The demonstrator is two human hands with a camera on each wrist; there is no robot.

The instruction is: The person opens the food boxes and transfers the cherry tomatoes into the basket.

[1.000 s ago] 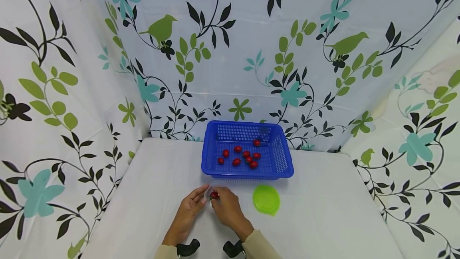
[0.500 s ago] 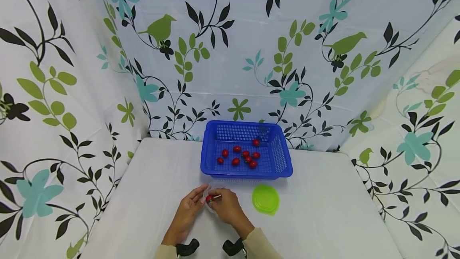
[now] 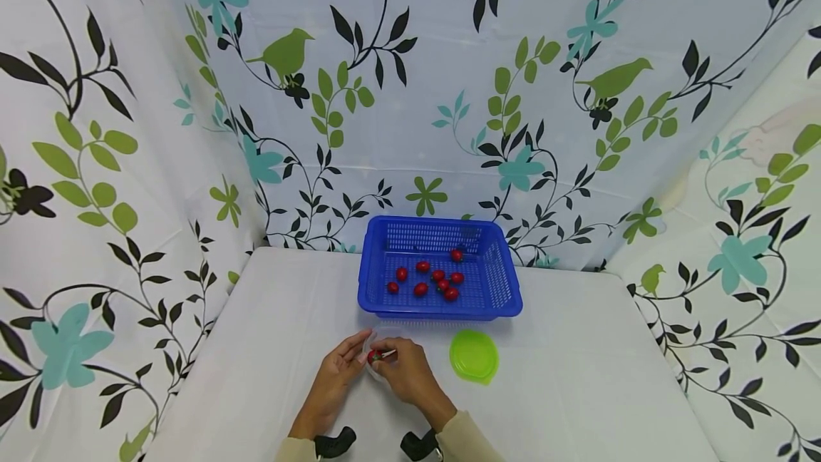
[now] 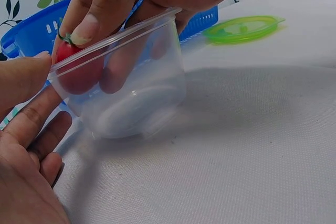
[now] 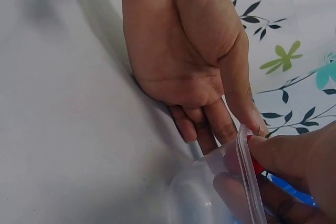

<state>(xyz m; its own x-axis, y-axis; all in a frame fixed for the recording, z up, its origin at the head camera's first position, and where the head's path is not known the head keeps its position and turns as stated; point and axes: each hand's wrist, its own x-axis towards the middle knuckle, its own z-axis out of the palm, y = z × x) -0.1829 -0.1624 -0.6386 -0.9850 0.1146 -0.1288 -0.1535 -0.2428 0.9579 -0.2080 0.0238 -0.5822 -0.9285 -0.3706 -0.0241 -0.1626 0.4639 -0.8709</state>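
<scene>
A clear plastic cup (image 4: 152, 98) is tilted close over the white table, between both hands. My left hand (image 3: 338, 369) holds it by the rim, thumb on the edge and fingers against the outer wall. With thumb and fingers, my right hand (image 3: 407, 373) pinches a red cherry tomato (image 4: 79, 72) with a green stem. The tomato is at the cup's rim on the left hand's side, its lower part seen through the wall. Some right fingers reach down inside the cup. In the right wrist view the right hand mostly covers the tomato (image 5: 256, 162).
Behind the hands, a blue perforated basket (image 3: 442, 311) has several cherry tomatoes (image 3: 420, 289) spread over its bottom. A lime-green lid (image 3: 474, 356) lies flat on the table, right of the right hand. A leaf-patterned curtain (image 3: 423, 127) hangs around the table's back and sides.
The tomato has shifted slightly left in the right fingers, toward the left hand's side of the cup, then stayed there. My left hand has kept its hold on the cup.
</scene>
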